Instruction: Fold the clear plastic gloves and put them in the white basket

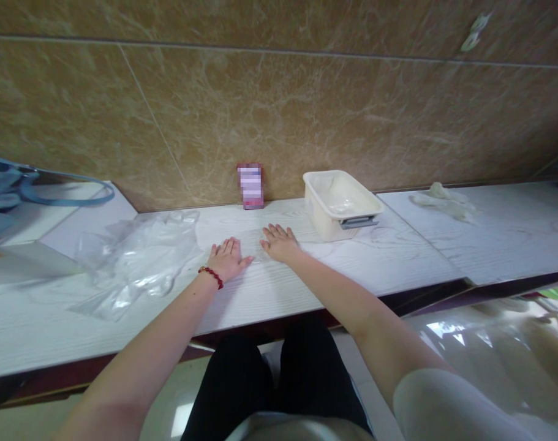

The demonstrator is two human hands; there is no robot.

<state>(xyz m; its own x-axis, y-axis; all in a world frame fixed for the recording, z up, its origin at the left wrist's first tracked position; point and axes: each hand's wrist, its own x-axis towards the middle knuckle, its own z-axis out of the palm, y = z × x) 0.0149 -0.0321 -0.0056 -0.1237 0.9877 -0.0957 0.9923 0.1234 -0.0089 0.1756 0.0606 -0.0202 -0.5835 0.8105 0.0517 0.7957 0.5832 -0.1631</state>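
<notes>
My left hand (226, 258) lies palm down with its fingers stretched forward and its thumb out to the right; a red bead bracelet circles that wrist. Flat beside it, my right hand (279, 242) has its fingers spread. Between and under both hands is a thin clear plastic piece (256, 246), probably a bag, flat on the white wood-grain table (260, 294). Its edges are hard to make out. A heap of clear plastic bags (143, 257) lies left of my left hand. Right of my right hand stands an open cream plastic bin (322, 214) with a grey latch.
Against the brown marbled wall stands a small blurred pink-purple packet or device (251, 187). A crumpled pale cloth or glove (444, 201) lies at the right. At the far left are a white box (30, 263) and a blue strapped bag (3, 196).
</notes>
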